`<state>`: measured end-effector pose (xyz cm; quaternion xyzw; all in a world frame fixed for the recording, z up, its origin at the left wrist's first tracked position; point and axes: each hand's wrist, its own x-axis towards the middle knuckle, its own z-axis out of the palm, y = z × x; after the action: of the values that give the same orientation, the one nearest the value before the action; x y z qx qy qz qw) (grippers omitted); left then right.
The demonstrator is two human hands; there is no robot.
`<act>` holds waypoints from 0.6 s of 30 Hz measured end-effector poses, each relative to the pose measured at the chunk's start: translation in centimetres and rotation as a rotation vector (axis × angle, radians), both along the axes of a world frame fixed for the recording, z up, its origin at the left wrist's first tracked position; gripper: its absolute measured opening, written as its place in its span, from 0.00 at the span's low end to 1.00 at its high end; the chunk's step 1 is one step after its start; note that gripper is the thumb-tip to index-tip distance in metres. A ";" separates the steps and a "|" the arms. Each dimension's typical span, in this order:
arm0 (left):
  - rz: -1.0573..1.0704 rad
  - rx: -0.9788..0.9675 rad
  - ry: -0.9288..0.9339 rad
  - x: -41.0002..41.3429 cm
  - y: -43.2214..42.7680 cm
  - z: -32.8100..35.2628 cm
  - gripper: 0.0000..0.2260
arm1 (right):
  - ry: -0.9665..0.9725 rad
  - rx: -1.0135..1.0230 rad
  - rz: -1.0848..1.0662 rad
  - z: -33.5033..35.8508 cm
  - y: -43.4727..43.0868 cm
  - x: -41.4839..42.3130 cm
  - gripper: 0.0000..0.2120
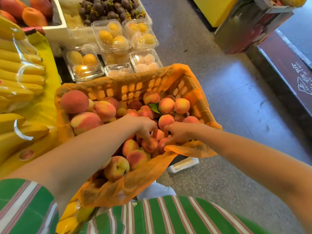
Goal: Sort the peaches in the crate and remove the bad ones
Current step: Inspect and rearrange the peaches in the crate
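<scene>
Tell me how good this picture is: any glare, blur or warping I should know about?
Head view: light is even and the peaches in the crate are fairly sharp; a bluish sheen washes the floor at right; glints flare on the wrap over the bananas; the left hand and right hand look slightly soft; the wide lens bows the edges and stretches the forearms.

No text can be read anywhere in view. Marks logged, none legible:

1. Round red paper sticker with a green rim point(26, 154), on a yellow banana point(10, 144) at the left edge. Its print is blurred.
2. White painted characters point(297, 68) and a white line-drawn emblem point(304, 84), on the dark red-brown floor mat point(280, 63) at the right. Seen obliquely, strokes too smeared to make out.
3. Dark box with red graphics point(253, 27), top right. Only shapes show, no letters resolved.
</scene>
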<state>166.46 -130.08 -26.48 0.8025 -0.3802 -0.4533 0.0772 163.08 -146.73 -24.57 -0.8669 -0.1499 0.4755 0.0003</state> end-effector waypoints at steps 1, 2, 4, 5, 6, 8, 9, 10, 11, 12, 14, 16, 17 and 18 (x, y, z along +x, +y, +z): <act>0.003 -0.002 -0.002 0.1 -0.2 -0.4 0.25 | 0.010 0.000 -0.034 0.0 0.1 0.1 0.29; 0.013 0.000 0.009 0.2 -0.3 -0.8 0.27 | 0.021 -0.014 -0.055 -0.1 0.2 0.1 0.31; 0.034 0.002 0.048 0.1 -0.4 -1.3 0.31 | 0.030 -0.051 -0.059 -0.6 0.6 -0.2 0.34; 0.022 0.000 0.045 -0.1 -0.4 -1.4 0.33 | 0.014 -0.053 -0.048 -0.8 0.7 -0.4 0.34; -0.003 -0.003 0.022 -0.3 -0.5 -1.5 0.34 | -0.012 -0.045 -0.038 -1.2 0.7 -0.6 0.34; -0.032 -0.027 -0.028 -0.7 -0.6 -1.4 0.36 | -0.049 -0.011 -0.045 -1.5 0.4 -0.8 0.31; -0.031 -0.041 -0.038 -0.7 -0.7 -1.3 0.36 | -0.051 0.008 -0.054 -1.5 0.3 -0.7 0.30; -0.027 -0.047 -0.038 -0.7 -0.7 -1.4 0.35 | -0.042 0.025 -0.056 -1.4 0.2 -0.7 0.29; -0.014 -0.050 -0.032 -0.6 -0.6 -1.4 0.34 | -0.033 0.041 -0.051 -1.2 0.0 -0.7 0.29; 0.004 -0.045 -0.019 -0.6 -0.5 -1.5 0.33 | -0.025 0.058 -0.047 -1.0 0.0 -0.8 0.29; 0.067 -0.036 0.028 -0.5 -0.2 -1.8 0.32 | -0.025 0.115 -0.072 -0.7 -0.2 -0.9 0.29; 0.143 -0.068 0.111 -0.3 0.3 -1.5 0.27 | -0.022 0.178 -0.147 0.1 -0.5 -0.9 0.26; 0.196 -0.114 0.178 -0.1 0.5 -1.3 0.22 | -0.017 0.197 -0.185 0.6 -0.8 -0.7 0.25; 0.255 -0.162 0.261 0.3 0.9 -1.0 0.18 | -0.015 0.214 -0.226 1.4 -1.2 -0.5 0.23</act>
<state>166.78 -129.18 -27.43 0.7698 -0.2974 -0.5079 0.2471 162.59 -147.89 -23.18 -0.8768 -0.1011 0.4472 0.1448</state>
